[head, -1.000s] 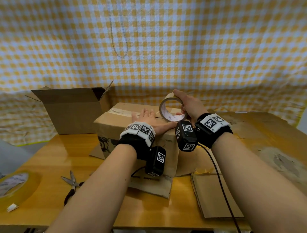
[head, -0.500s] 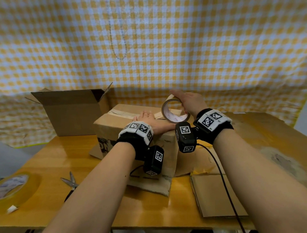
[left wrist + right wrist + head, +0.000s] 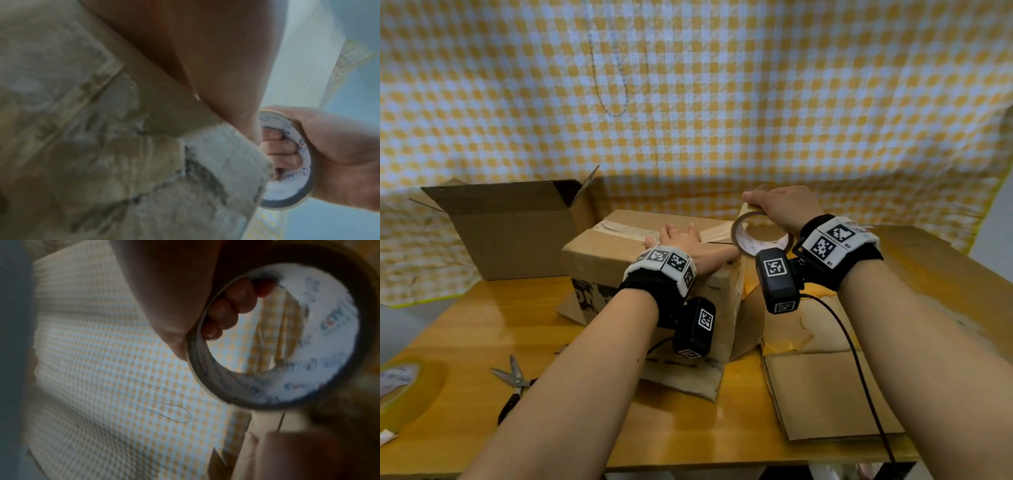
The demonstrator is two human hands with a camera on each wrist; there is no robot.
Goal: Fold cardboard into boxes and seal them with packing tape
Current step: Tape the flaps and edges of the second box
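Note:
A closed brown cardboard box [image 3: 602,260] stands in the middle of the table, with a strip of tape [image 3: 616,228] along its top seam. My left hand [image 3: 681,243] lies flat on the box top, fingers spread, pressing the flaps down. My right hand [image 3: 780,207] grips a roll of brown packing tape [image 3: 760,236] just past the box's right top edge, fingers curled through its core. The left wrist view shows the roll [image 3: 292,164] beside the box [image 3: 102,146]. In the right wrist view the roll [image 3: 287,340] fills the right side.
An open empty box [image 3: 510,226] stands at the back left. Scissors [image 3: 513,383] and a second tape roll [image 3: 400,383] lie at the front left. Flat cardboard pieces [image 3: 822,387] lie at the front right. A checked cloth [image 3: 688,102] hangs behind the wooden table [image 3: 465,325].
My right hand has moved the tape roll a little to the right, past the box's right edge. The left hand stays flat on the box top.

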